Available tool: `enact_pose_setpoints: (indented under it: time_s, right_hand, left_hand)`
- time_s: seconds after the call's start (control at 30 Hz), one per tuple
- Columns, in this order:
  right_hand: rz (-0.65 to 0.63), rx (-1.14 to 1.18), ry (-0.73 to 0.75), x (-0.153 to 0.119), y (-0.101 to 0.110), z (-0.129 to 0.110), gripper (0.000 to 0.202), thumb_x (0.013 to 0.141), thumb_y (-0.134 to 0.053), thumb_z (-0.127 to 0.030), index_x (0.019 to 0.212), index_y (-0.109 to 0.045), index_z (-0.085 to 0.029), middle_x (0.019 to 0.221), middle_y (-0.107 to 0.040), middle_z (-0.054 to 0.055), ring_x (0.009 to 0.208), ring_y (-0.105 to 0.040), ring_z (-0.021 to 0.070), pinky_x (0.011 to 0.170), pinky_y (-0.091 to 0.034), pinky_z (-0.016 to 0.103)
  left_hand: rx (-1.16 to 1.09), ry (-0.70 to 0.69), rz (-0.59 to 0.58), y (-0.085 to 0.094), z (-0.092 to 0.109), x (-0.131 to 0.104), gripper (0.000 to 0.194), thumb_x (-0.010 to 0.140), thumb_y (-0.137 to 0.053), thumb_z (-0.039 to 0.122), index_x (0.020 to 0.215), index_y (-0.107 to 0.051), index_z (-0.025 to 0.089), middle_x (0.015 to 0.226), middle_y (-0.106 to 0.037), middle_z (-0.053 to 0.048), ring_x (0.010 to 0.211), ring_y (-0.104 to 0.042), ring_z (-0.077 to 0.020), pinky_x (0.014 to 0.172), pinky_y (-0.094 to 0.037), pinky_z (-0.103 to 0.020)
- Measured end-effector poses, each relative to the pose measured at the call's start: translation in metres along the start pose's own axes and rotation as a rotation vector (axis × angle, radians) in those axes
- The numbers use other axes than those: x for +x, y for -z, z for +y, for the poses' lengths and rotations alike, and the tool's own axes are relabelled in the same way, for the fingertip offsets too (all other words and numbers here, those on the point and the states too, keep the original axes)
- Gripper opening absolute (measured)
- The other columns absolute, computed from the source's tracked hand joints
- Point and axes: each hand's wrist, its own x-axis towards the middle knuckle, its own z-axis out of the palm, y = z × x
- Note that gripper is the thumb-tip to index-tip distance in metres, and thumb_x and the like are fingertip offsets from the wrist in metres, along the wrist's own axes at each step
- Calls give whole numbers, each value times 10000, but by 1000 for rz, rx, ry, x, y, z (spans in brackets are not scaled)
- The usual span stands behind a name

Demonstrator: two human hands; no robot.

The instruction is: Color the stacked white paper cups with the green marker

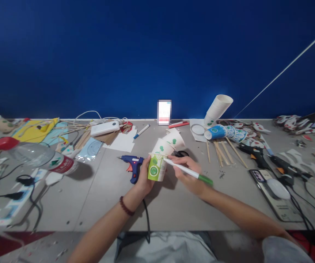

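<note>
My left hand [144, 179] is wrapped around a green-and-white paper cup [155, 168], held tilted above the table. White paper cups [163, 147] with green leaf prints extend behind it in a bent row; how they are joined is hidden. In my right hand [189, 179] is a white marker with a green end [193, 173], gripped like a pen. Its tip meets or nearly meets the green cup near the rim; I cannot tell which. A blue hot glue gun [133, 165] lies just left of my left hand.
At the left are a plastic bottle [45, 155] and a power strip [23, 199]. A leaning stack of paper cups [218, 107], a blue cup [216, 131] and wooden sticks [221, 153] lie back right. Near right are a phone [276, 204] and black glue guns [256, 155] with cables.
</note>
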Motion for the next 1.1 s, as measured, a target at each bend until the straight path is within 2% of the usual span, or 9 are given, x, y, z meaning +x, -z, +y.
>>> enact_pose_setpoints:
  time_s: [0.1,0.23,0.47,0.63,0.8,0.9,1.1]
  right_hand:
    - [-38,-19,1,-1,1,-1,78,864,-637,-173,910,-633,-235,1011,-790,100,1080,-735,281,868,-619,406]
    - [-69,-55,62,-1,2,-6,87,853,-630,-160,880,-639,-243,882,-781,62,1111,-720,292,866,-615,398]
    - [-92,-21,93,-2,1,-7,118,815,-632,-122,866,-638,-228,870,-779,72,1152,-697,300,874,-614,395]
    - [-106,-12,92,-3,0,-4,120,806,-644,-124,854,-646,-233,816,-771,60,1160,-692,307,916,-600,436]
    - [-94,-27,89,-2,0,-6,106,818,-646,-139,864,-645,-234,841,-776,63,1140,-703,306,886,-609,421]
    - [-68,-70,59,-2,1,-7,98,837,-638,-155,876,-644,-244,869,-784,61,1097,-726,292,861,-617,401]
    - [-19,-47,17,-3,3,-2,69,864,-634,-204,917,-635,-247,1032,-788,88,1047,-748,274,843,-631,394]
  left_hand:
    - [-29,-14,-15,-1,0,-1,328,796,-638,443,838,-689,122,690,-710,-72,537,-637,-184,533,-500,-298]
    - [-37,-14,-17,-2,1,-2,334,800,-636,439,868,-697,118,714,-715,-74,554,-632,-174,546,-493,-285]
    - [-33,-9,-16,-2,0,-2,392,808,-616,453,967,-715,108,890,-755,-106,702,-686,-203,583,-504,-279]
    - [-69,-22,-7,-1,-1,-1,383,785,-654,440,943,-716,97,892,-757,-107,727,-692,-199,651,-526,-282]
    - [-75,-19,12,0,-1,0,364,785,-663,430,932,-716,102,879,-758,-97,726,-692,-191,657,-531,-275]
    - [-62,-14,-4,0,-1,0,337,804,-642,429,908,-710,116,816,-750,-81,657,-680,-184,620,-533,-286]
    - [-26,-32,-29,2,-3,1,348,793,-642,446,879,-696,113,725,-720,-74,547,-640,-181,534,-506,-295]
